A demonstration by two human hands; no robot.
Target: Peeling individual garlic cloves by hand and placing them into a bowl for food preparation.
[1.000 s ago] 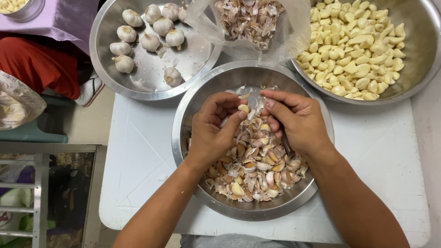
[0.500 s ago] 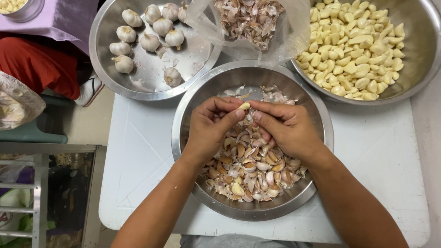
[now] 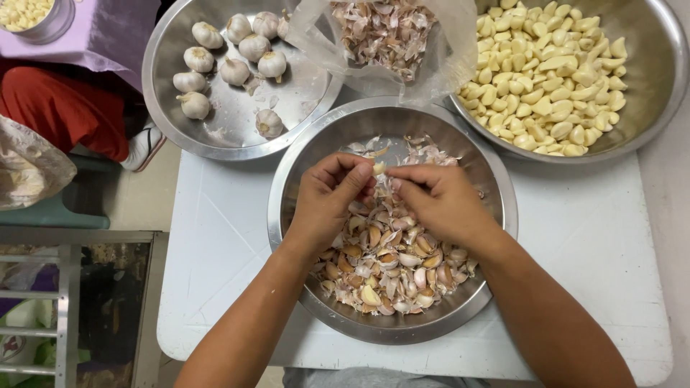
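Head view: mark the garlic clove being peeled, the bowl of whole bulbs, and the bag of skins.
garlic clove (image 3: 379, 168), head view, its pale tip between both hands' fingertips
bowl of whole bulbs (image 3: 162, 108), head view, bare left wall
bag of skins (image 3: 316, 36), head view, clear plastic left side

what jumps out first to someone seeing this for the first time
Two hands, left hand and right hand, meet over the middle bowl of unpeeled cloves and skins, pinching one clove between the fingertips. At top right a big bowl brims with peeled cloves; at top left another bowl holds whole garlic bulbs.
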